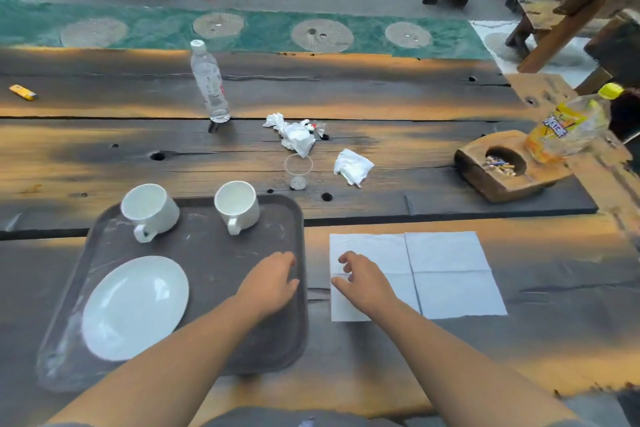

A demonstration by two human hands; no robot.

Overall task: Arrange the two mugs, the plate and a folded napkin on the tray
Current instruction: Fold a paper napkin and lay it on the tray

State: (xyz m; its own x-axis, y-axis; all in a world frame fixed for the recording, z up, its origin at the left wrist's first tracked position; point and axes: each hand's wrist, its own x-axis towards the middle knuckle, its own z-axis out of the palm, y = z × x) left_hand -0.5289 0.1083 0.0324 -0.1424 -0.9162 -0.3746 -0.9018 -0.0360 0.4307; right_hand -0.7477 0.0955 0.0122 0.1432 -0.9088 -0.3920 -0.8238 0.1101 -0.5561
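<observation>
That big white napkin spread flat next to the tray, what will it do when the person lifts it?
The napkin looks thin and lies perfectly flat, so it will probably droop limply from the right hand. It seems very light; a draught might shift it. Its crease lines suggest it will fold easily along them.

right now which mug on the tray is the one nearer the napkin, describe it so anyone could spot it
Start at the dark tray on the wooden table. Two white mugs stand along its far edge. It is the right mug, narrower than the left mug, closer to the flat napkin.
</observation>
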